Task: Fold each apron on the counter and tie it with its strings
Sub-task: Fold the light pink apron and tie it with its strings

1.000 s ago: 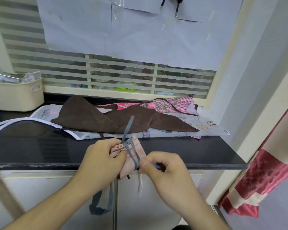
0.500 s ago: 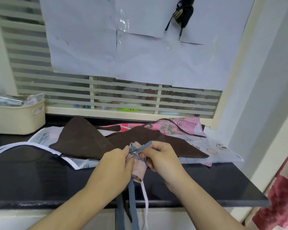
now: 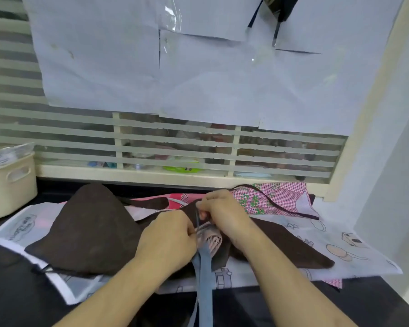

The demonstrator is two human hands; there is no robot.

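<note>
Rolled pale-pink cloth apron bundle (image 3: pixel 208 239) held between both hands, over the dark brown apron (image 3: pixel 87 232) spread on the black counter (image 3: pixel 14 291). Long axis of the roll pointing away from the body and slightly left, near end showing its coiled layers. Left hand (image 3: pixel 168 241) pressed against the roll's left side, fingers curled and pinching the blue-grey fabric strings (image 3: pixel 204 279) where they meet it; right hand (image 3: pixel 224 214) just past the far end, fingers curled around a thin strand above the roll. Both touching the bundle — right nearer the knot, as far as can be judged. String tails trailing from the roll toward the body, over the counter edge.

Against half a second ago: bundle and hands farther in over the brown apron, the crossed strings above the roll drawn down tight — no open loop visible now.
</note>
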